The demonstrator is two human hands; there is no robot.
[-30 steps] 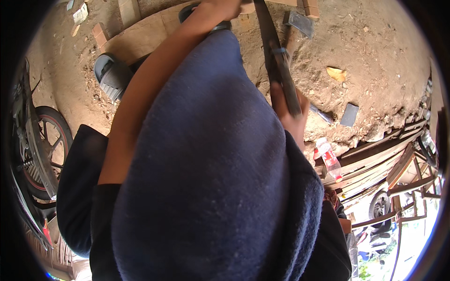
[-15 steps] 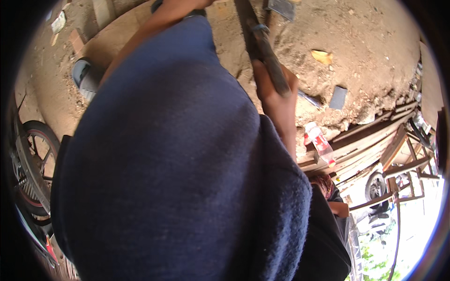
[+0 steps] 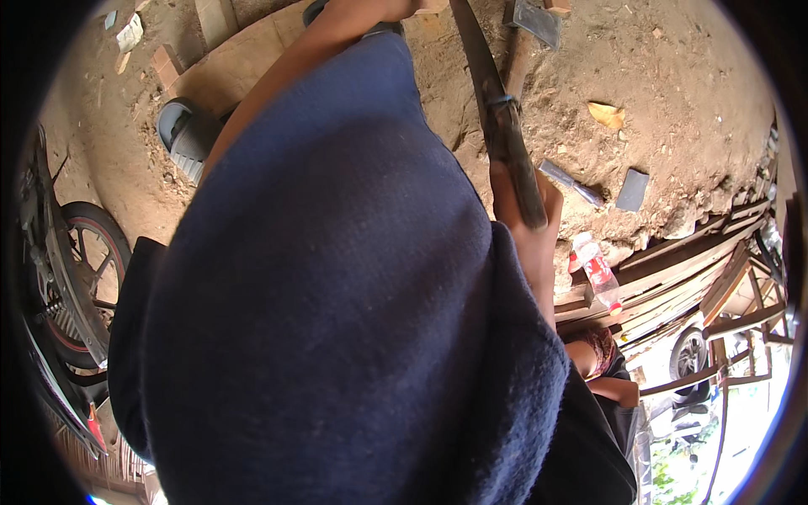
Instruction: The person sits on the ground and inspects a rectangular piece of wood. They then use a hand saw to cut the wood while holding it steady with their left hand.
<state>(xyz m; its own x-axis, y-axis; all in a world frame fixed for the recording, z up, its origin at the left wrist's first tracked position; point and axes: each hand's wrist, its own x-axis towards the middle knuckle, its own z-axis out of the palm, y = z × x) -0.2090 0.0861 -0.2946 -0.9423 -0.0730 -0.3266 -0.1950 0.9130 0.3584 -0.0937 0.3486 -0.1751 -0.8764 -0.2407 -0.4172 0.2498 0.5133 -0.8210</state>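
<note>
My right hand (image 3: 528,198) is closed around the dark handle of a machete (image 3: 480,59), whose long blade reaches up past the top edge. A bluish band circles the machete where handle and blade meet. At the top, my left hand (image 3: 397,8) is mostly cut off by the picture's edge, beside a pale piece that looks like wood (image 3: 433,4). Its fingers do not show. Just right of the blade, a tool with a broad metal head (image 3: 536,23) and a wooden handle lies on the dirt. A chisel-like tool (image 3: 571,181) rests right of my right hand.
A grey rectangular block (image 3: 632,190) and a yellow leaf (image 3: 606,114) lie on the ground. A plastic bottle (image 3: 598,273) rests by stacked planks (image 3: 665,261). Another person's arm (image 3: 614,390) shows at lower right. A motorcycle wheel (image 3: 93,261) stands at left.
My right hand and the machete have drawn back toward my body. The whole view has shifted a little, so ground objects sit farther right and lower.
</note>
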